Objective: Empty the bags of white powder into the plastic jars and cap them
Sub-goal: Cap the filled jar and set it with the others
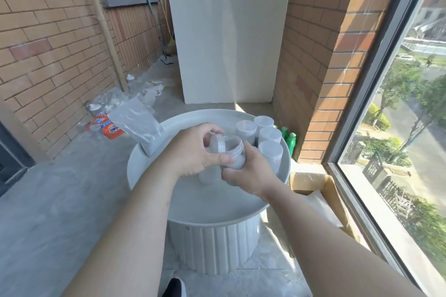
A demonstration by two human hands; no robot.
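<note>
A: Spotted anything at the left edge of the table (212, 202)?

B: Found the bag (137, 125) slumped against the rim there, soft and part full.

A: And the hands?

B: Caught the left hand (193, 152) curled on a lid (217, 143), pinched thumb to fingers at the mouth of the jar (235, 152). Saw the right hand (251, 171) wrapped round the jar's base, holding it tipped leftward over the table's middle.

A: Judged the handling?

B: Reckoned it light, thin-walled and smooth, likely slippery with powder. Best gripped low round the body, with the lid taken by its rim.

A: Missed anything?

B: Couldn't tell the fill level, nor any thread engagement. Made out only a sliver of a second jar (205, 178) under the hands. Counted four capped jars (270, 152) at the right edge.
</note>
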